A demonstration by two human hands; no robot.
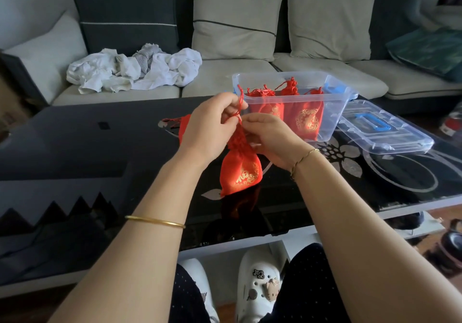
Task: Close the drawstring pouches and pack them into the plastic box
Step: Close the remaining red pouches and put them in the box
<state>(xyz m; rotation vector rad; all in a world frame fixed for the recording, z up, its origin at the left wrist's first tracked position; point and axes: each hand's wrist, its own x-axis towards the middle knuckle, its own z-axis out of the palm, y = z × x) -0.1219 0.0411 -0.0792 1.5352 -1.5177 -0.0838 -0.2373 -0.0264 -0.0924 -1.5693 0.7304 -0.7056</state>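
The red pouch [241, 172] hangs in the air over the black table [100, 147], in the middle and near the person. Its top is bunched up tight, so it looks almost closed.

The left hand [212, 125] pinches the red cord [240, 103] with curled fingers, up above the pouch. The right hand [271, 138] is just beside it. Its fingers are curled in and pinch the top of the bunched neck, where the cord comes out. The two hands are close together, almost touching.

The pouch looks soft and light. It is thin cloth, so it will flop and bend and it will not break. The bottom is puffy, so there may be something small inside, but I cannot see what. The cord is thin and could slip through the fingers, so I think it needs a firm pinch. The bunched neck looks like the best place to hold the pouch when it goes into the box.

The plastic box [275, 75] sits on the table, a bit farther away and to the right of the hands. The packed pouches [307, 120] stand inside it with their tops up. There looks to be room for more. The lid [400, 145] lies flat to the right of the box. Another pouch [184, 125] lies on the table behind the left hand, partly hidden.
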